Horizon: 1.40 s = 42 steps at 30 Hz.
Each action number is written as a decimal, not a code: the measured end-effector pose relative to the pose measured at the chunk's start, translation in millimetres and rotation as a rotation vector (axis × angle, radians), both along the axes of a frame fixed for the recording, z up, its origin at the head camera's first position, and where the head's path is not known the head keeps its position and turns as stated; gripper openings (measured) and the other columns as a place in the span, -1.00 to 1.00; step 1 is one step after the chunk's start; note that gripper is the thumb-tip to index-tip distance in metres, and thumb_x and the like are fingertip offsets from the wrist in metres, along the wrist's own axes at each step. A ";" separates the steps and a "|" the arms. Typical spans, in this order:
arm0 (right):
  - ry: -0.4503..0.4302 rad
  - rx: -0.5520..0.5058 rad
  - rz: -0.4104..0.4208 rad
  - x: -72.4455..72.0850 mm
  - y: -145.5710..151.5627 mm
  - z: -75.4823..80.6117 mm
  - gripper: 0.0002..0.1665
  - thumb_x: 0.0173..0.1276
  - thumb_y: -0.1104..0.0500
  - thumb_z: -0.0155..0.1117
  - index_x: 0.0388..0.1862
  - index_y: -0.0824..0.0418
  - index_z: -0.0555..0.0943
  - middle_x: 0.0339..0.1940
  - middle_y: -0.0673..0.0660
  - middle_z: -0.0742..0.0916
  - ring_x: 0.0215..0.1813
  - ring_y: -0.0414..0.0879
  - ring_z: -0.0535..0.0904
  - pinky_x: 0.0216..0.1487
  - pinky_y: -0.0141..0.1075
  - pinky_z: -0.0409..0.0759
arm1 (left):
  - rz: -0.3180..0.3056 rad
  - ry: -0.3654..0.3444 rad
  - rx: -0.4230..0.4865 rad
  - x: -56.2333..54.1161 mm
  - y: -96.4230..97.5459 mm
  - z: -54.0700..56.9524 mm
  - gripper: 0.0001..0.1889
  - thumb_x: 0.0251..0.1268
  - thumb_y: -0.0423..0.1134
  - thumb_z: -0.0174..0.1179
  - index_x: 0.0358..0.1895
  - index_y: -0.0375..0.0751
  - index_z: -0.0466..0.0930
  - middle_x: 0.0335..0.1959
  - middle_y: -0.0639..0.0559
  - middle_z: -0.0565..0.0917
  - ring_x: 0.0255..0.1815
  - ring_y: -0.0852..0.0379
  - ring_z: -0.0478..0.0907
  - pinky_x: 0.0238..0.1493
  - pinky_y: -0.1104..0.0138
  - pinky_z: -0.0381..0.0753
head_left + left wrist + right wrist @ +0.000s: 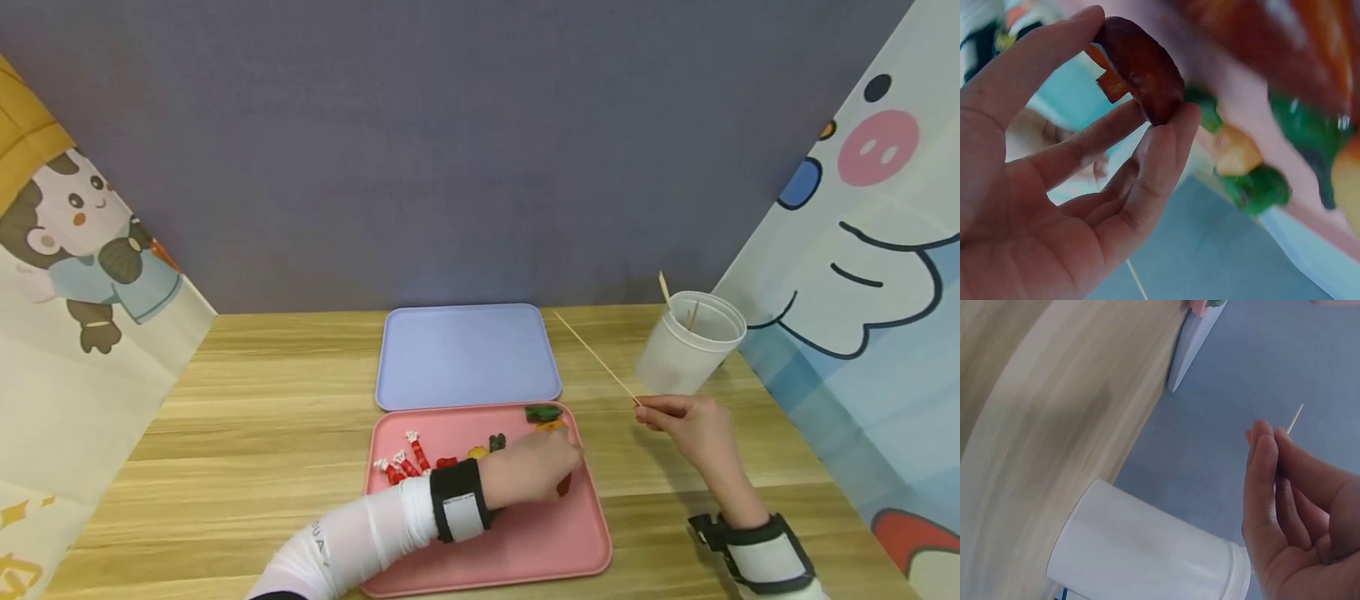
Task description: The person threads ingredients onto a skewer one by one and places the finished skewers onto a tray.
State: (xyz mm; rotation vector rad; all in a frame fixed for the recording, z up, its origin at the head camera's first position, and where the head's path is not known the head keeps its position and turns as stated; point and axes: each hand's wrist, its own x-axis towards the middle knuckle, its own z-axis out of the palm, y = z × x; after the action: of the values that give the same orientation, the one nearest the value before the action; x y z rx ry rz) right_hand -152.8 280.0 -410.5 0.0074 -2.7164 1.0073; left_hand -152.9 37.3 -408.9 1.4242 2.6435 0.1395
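My left hand [532, 468] is over the right part of the pink tray [487, 575]. In the left wrist view its thumb and fingertips pinch a glossy reddish-brown food piece [1147, 69], curved on one side with a short stub on the other. Out to the right, my right hand [693, 429] pinches a thin wooden skewer [596, 357] near its lower end, the rest slanting up and left. Green pieces [543, 413] lie in the tray's far right corner beside an orange one [552, 426]. My left hand and forearm hide part of the tray's contents.
Behind the pink tray sits a blue tray [468, 354]. A white cup [678, 354] with a few sticks stands behind my right hand. Red pieces with white frilly ends [417, 450] lie at the pink tray's left. A grey wall [450, 150] rises behind the wooden table [247, 433].
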 end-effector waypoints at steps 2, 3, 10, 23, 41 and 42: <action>-0.008 -0.028 0.018 -0.3 -2.8 -0.2 -0.79 0.16 0.17 0.42 -0.24 0.25 0.76 -0.40 0.16 0.79 -0.50 -0.59 0.58 -0.44 -0.59 0.53 | 0.026 -0.011 0.046 -4.2 -7.1 3.1 -0.87 -0.04 -0.33 0.35 -0.39 -0.06 0.62 -0.33 0.04 0.53 -0.40 0.25 0.42 -0.49 0.53 0.40; -0.008 -0.038 0.026 -0.5 -4.2 -0.1 -0.79 0.16 0.18 0.41 -0.24 0.26 0.76 -0.39 0.17 0.79 -0.49 -0.57 0.59 -0.44 -0.58 0.55 | 0.048 -0.023 0.068 -6.1 -11.3 5.4 -0.86 -0.04 -0.30 0.36 -0.37 -0.06 0.62 -0.33 0.06 0.52 -0.37 0.23 0.44 -0.42 0.51 0.43; 0.011 -0.063 0.062 -2.8 -14.9 6.1 -0.80 0.19 0.23 0.38 -0.21 0.28 0.74 -0.38 0.18 0.79 -0.48 -0.53 0.62 -0.42 -0.48 0.61 | 0.187 -0.122 0.225 -19.3 -42.8 15.8 -0.63 -0.11 -0.16 0.44 -0.16 -0.10 0.59 -0.38 0.14 0.54 -0.30 0.24 0.43 -0.25 0.45 0.40; -0.027 -0.107 0.121 -7.6 -39.1 18.8 -0.77 0.23 0.22 0.34 -0.15 0.29 0.73 -0.34 0.21 0.78 -0.38 -0.26 0.72 -0.35 -0.42 0.66 | 0.403 -0.235 0.501 -38.2 -91.1 21.5 -0.47 -0.14 -0.20 0.48 -0.01 -0.23 0.56 -0.18 -0.01 0.66 -0.14 0.08 0.57 -0.10 0.28 0.55; -0.007 -0.089 0.192 -4.1 -53.8 24.8 -0.80 0.23 0.32 0.30 -0.16 0.23 0.74 -0.26 0.18 0.78 -0.32 -0.22 0.72 -0.34 -0.50 0.61 | 0.498 -0.470 0.866 -58.4 -146.7 46.9 -0.47 0.00 -0.30 0.42 0.13 -0.20 0.52 -0.06 -0.11 0.63 -0.17 0.07 0.64 -0.15 0.28 0.65; -0.007 -0.092 0.198 -3.8 -54.7 24.7 -0.80 0.23 0.32 0.30 -0.16 0.23 0.74 -0.25 0.18 0.78 -0.31 -0.22 0.72 -0.33 -0.49 0.61 | 0.502 -0.498 0.890 -59.2 -148.0 47.2 -0.47 0.01 -0.32 0.41 0.13 -0.21 0.51 -0.05 -0.13 0.63 -0.18 0.06 0.64 -0.17 0.29 0.66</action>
State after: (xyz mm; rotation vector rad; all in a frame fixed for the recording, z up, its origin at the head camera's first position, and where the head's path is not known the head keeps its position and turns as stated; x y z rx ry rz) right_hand -156.6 225.3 -385.8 0.2615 -2.7140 1.1872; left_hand -212.1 -110.8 -361.7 0.6305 2.4805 1.6290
